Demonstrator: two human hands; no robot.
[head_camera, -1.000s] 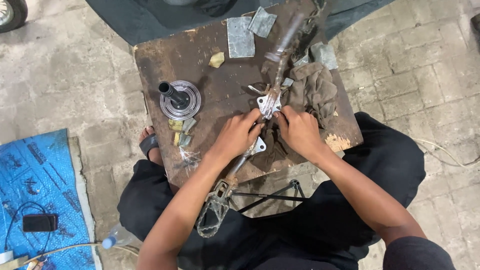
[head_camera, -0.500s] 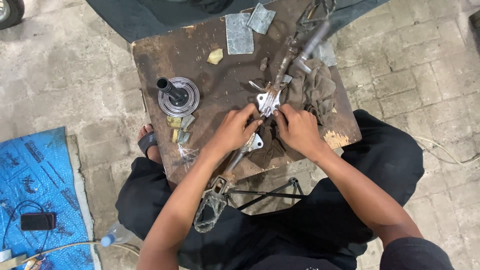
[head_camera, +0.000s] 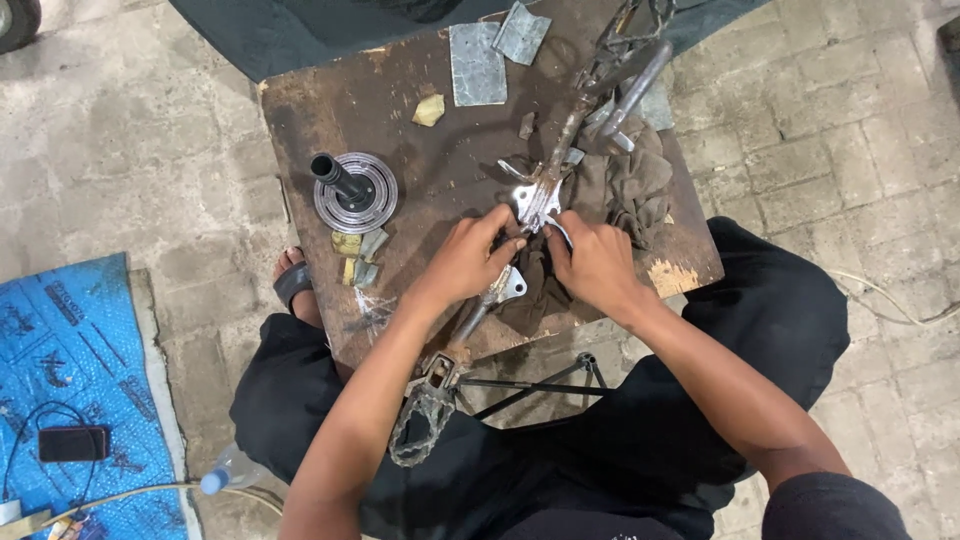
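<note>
Shifted slightly, both hands (head_camera: 535, 255) hide metal bracket's (head_camera: 537, 200) middle; grip unclear.

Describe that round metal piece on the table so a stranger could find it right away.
Start at the worn brown wooden table and go to its left side, away from both hands. The ribbed metal disc lies flat there; unlike the small scraps below it, it is circular with a dark stem rising from its centre.
</note>
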